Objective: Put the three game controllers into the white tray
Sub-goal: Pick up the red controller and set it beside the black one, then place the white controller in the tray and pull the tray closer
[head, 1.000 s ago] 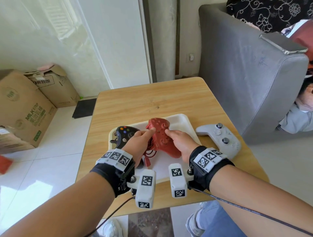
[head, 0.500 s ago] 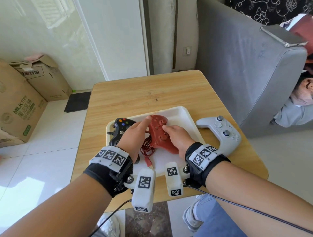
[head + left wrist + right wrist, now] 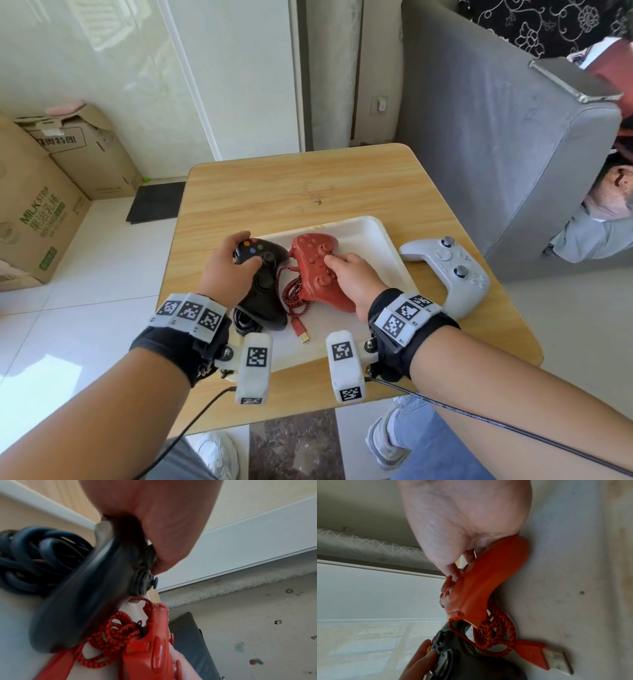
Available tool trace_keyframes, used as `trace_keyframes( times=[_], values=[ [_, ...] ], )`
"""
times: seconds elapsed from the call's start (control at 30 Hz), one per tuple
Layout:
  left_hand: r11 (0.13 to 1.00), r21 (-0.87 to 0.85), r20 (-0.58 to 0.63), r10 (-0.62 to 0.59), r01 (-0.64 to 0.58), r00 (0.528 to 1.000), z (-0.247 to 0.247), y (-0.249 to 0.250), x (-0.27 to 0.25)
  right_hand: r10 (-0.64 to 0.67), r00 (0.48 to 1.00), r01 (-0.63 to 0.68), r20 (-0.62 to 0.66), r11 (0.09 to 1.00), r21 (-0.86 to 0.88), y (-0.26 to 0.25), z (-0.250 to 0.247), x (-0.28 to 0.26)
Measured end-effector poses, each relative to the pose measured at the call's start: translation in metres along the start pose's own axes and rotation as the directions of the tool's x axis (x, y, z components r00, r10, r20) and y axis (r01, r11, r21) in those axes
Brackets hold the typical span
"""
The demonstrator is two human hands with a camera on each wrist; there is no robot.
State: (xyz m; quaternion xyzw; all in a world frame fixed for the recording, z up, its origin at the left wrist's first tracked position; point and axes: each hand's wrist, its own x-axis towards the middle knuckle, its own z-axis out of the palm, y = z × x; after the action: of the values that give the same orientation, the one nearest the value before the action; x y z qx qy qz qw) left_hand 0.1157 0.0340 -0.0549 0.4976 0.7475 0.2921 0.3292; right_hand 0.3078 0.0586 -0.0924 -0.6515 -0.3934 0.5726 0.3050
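Note:
A white tray (image 3: 373, 236) lies on the wooden table (image 3: 308, 181). In its left part lies a black controller (image 3: 265, 284); my left hand (image 3: 236, 260) grips its far left horn, thumb on its face. The left wrist view shows the black controller (image 3: 82, 601) under that hand (image 3: 154, 520). A red controller (image 3: 315, 270) lies in the tray's middle, and my right hand (image 3: 342, 270) holds its right grip, thumb on the buttons. The right wrist view shows my right hand (image 3: 467, 520) on the red controller (image 3: 484, 582). A white controller (image 3: 448, 270) lies on the table, right of the tray.
A bundled red braided cable (image 3: 294, 294) with a USB plug (image 3: 544, 657) lies between the two controllers. A black cable coil (image 3: 34, 561) sits at the tray's near left. A grey sofa (image 3: 496, 137) stands close on the right, cardboard boxes (image 3: 41, 205) on the floor at left.
My left hand has let go of the red controller and moved left onto the black one. The red controller has come down into the tray under my right hand.

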Motion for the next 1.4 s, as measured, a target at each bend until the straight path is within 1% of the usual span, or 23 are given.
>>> trace_keyframes(
  times=[0.3, 0.4, 0.57, 0.63, 0.73, 0.87, 0.93, 0.97, 1.03, 1.1, 1.17, 1.27, 1.33, 1.4],
  values=[
    [0.997, -0.072, -0.068, -0.036, 0.031, 0.997, 0.009, -0.011, 0.004, -0.006, 1.000, 0.006, 0.008, 1.000, -0.024, -0.004, 0.003, -0.001],
    [0.993, -0.099, -0.063, -0.069, 0.063, 0.996, 0.009, -0.011, 0.005, -0.010, 1.000, 0.011, 0.016, 1.000, -0.024, -0.003, 0.003, 0.000],
    [0.986, -0.135, -0.064, -0.110, 0.101, 0.992, 0.009, -0.004, 0.000, 0.004, 0.992, -0.017, 0.125, 0.995, 0.096, -0.007, -0.004, -0.005],
    [0.984, -0.139, -0.070, -0.120, 0.110, 0.990, 0.009, -0.002, -0.002, 0.003, 0.990, -0.018, 0.141, 0.995, 0.099, -0.007, -0.007, -0.005],
    [0.985, -0.116, -0.073, -0.134, 0.125, 0.988, 0.009, 0.002, -0.003, -0.021, 0.992, 0.016, 0.128, 0.999, 0.040, -0.008, -0.013, -0.008],
    [0.995, -0.048, -0.126, -0.091, 0.085, 0.988, 0.005, 0.016, -0.003, -0.091, 0.994, 0.094, 0.067, 0.995, -0.045, -0.017, -0.030, -0.008],
    [0.999, -0.027, -0.125, -0.034, 0.031, 0.992, 0.004, 0.030, -0.002, -0.148, 0.989, 0.148, 0.008, 0.984, -0.100, -0.025, -0.044, -0.006],
    [1.000, -0.028, -0.114, -0.006, 0.003, 0.993, 0.005, 0.044, -0.006, -0.178, 0.984, 0.174, -0.028, 0.978, -0.113, -0.029, -0.052, -0.006],
    [0.994, -0.088, -0.099, 0.064, -0.072, 0.993, 0.010, 0.069, -0.013, -0.229, 0.968, 0.217, -0.098, 0.969, -0.121, -0.035, -0.070, -0.005],
    [0.986, -0.113, -0.084, 0.111, -0.120, 0.990, 0.024, 0.085, -0.012, -0.251, 0.951, 0.227, -0.179, 0.964, -0.140, -0.034, -0.088, -0.004],
    [0.980, -0.140, -0.016, 0.138, -0.139, 0.990, 0.043, 0.100, -0.014, -0.250, 0.925, 0.195, -0.287, 0.959, -0.208, -0.029, -0.107, -0.002],
    [0.967, -0.232, 0.090, 0.131, -0.107, 0.987, 0.067, 0.120, -0.024, -0.236, 0.884, 0.074, -0.404, 0.923, -0.377, -0.018, -0.133, -0.003],
    [0.960, -0.266, 0.132, 0.122, -0.084, 0.984, 0.083, 0.128, -0.028, -0.217, 0.875, -0.011, -0.432, 0.884, -0.467, -0.009, -0.149, -0.006],
    [0.957, -0.282, 0.164, 0.124, -0.074, 0.979, 0.096, 0.132, -0.032, -0.183, 0.892, -0.052, -0.414, 0.867, -0.495, -0.001, -0.160, -0.010]
  ],
)
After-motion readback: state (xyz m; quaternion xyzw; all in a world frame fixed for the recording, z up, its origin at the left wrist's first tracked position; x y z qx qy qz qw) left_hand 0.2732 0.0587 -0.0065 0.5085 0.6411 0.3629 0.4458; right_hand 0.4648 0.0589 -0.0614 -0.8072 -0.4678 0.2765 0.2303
